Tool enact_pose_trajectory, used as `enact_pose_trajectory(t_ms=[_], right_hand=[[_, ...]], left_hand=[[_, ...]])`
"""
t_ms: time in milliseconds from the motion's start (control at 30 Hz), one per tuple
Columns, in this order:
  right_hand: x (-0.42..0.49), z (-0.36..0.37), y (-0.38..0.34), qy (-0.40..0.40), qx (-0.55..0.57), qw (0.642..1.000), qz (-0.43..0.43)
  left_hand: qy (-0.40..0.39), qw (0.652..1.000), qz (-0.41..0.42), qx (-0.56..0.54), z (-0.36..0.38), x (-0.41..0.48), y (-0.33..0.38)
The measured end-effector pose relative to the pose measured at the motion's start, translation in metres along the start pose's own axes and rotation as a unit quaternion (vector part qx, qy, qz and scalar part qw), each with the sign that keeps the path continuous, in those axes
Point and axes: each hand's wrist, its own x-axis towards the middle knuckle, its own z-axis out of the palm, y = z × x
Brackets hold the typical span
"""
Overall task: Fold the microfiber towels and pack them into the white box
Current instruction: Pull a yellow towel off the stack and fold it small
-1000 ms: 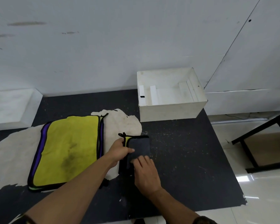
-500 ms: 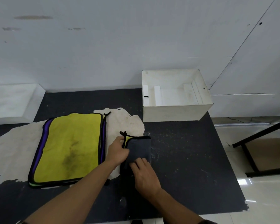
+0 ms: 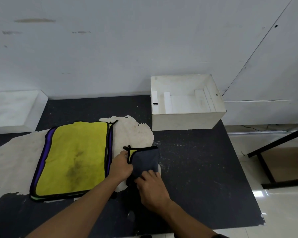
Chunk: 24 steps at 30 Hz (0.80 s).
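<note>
1. A person leans over a dark, speckled table [image 3: 205,177], working a small dark grey microfiber towel [image 3: 144,160] with black piping and a yellow inner face; it is folded to a compact pad near the table's middle, partly over a pale worn patch [image 3: 132,133]
2. The left hand [image 3: 121,164] grips the pad's left edge, fingers curled round the piping where the yellow peeks out; the right hand [image 3: 151,188] lies on its near end, fingers bent onto the cloth, though whether they pinch or merely press cannot be told from here
3. The open white box [image 3: 187,120] waits at the table's far side against the wall, well apart from the pad, with no towel showing inside
4. The likeliest trouble: plush pile tends to spring back, so if either hand lets go before the other has the whole thickness, the fold could flop open on the way over
5. A grip on the top layer alone would probably let the lower layers sag and catch the box's near wall
6. The black hanging loop [image 3: 126,148] at the pad's far left corner could snag a finger
7. A stack of flat yellow towels [image 3: 72,160] edged in purple and black lies just beside the left wrist, so a sweeping forearm might drag the top one askew
8. Pale grit scattered on the table beside the pad may cling to the pile if the towel is slid rather than lifted
</note>
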Motion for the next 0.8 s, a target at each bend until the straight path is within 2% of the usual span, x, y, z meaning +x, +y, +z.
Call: enact_pose_trajectory(t_ms=[67,133,167,233,333,467,533,633,700,800], right_hand=[[0.003,-0.003,0.003,0.077,0.054,0.993,0.07],[0.003,-0.005,0.011,0.14,0.093,0.968,0.184],[0.003,-0.006,0.016,0.135,0.108,0.957,0.233],[0.0,-0.003,0.026,0.072,0.094,0.954,0.276],[-0.004,0.001,0.037,0.023,0.048,0.963,0.264],[-0.005,0.0,0.036,0.05,0.011,0.969,0.241],[-0.003,0.0,0.032,0.074,-0.006,0.98,0.185],[0.006,0.006,0.029,-0.011,-0.027,0.998,0.06],[0.013,0.007,0.035,-0.093,-0.033,0.994,0.053],[0.016,0.007,0.051,-0.132,-0.055,0.987,0.081]], left_hand=[[0.017,0.999,-0.01,0.042,0.002,-0.004,0.001],[0.032,0.997,-0.018,0.068,0.007,-0.013,0.0],[0.033,0.996,-0.013,0.079,0.01,-0.019,0.0],[0.016,0.994,0.02,0.106,0.017,-0.03,-0.005],[-0.02,0.986,0.072,0.147,0.022,-0.036,-0.017],[-0.023,0.982,0.094,0.16,0.02,-0.032,-0.025],[-0.004,0.976,0.107,0.19,0.019,-0.032,-0.026],[0.033,0.925,0.176,0.336,0.019,-0.028,-0.026],[-0.006,0.885,0.215,0.413,0.02,-0.025,-0.027],[-0.069,0.857,0.213,0.463,0.018,-0.02,-0.032]])
